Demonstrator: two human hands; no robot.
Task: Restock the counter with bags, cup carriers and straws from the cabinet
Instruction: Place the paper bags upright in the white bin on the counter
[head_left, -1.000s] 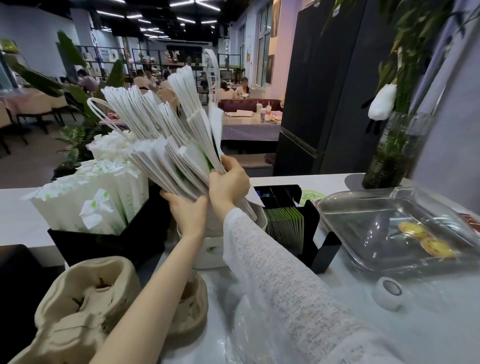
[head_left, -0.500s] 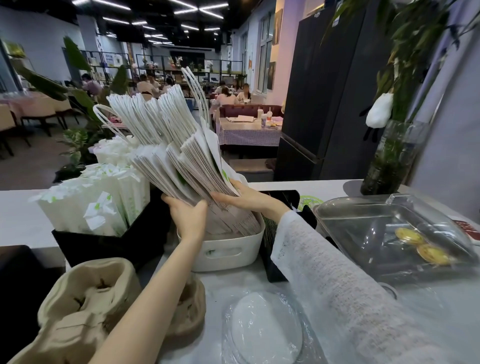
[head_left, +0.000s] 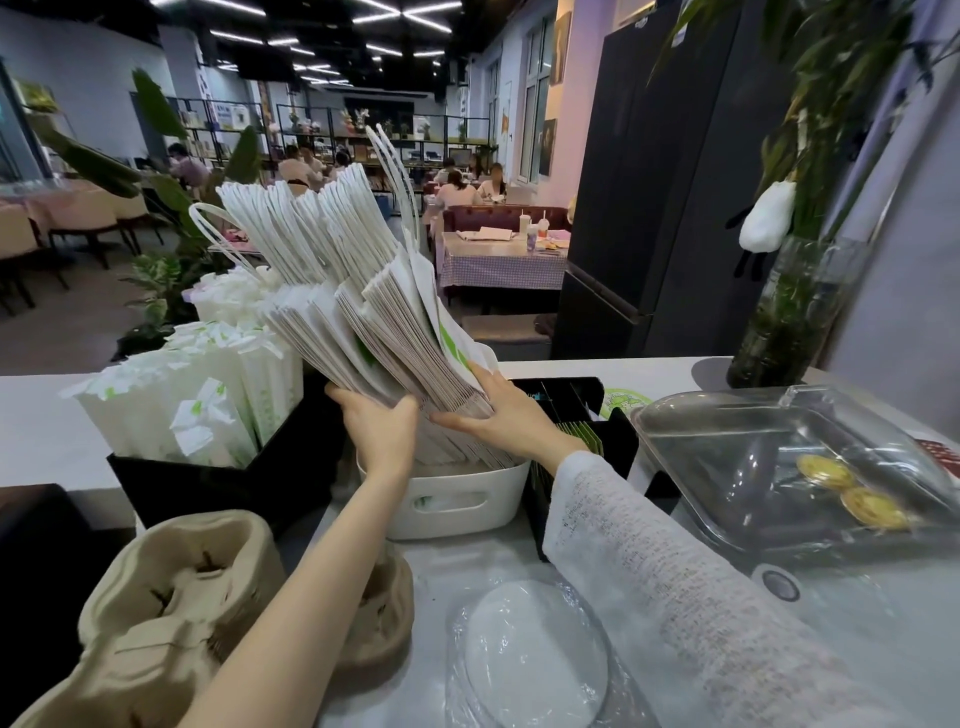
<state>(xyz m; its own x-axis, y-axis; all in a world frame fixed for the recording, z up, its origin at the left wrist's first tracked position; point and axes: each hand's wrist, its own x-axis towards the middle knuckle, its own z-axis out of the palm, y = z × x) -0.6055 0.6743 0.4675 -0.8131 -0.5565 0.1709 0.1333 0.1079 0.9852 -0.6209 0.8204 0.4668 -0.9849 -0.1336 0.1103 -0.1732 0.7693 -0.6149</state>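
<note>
At frame centre, grip: left hand (head_left: 382, 434) clasps the near edge of the stack of white paper bags (head_left: 363, 317); right hand (head_left: 506, 415) lies flat against its right face, fingers spread
Bags: fanned, leaning left, lower ends inside the white bin (head_left: 457, 501)
Left of centre: wrapped straws (head_left: 192, 395) upright in a black holder (head_left: 208, 486)
Lower left: pulp cup carriers (head_left: 171, 603) stacked on the counter (head_left: 41, 441)
Right: clear lidded tray (head_left: 779, 467) holding tarts

At mid-frame, the left hand (head_left: 382, 434) and right hand (head_left: 506, 415) press against a fanned stack of white paper bags (head_left: 363, 296) standing in a white bin (head_left: 457, 501). Wrapped straws (head_left: 197, 400) fill a black holder at left, with pulp cup carriers (head_left: 171, 613) at lower left.
</note>
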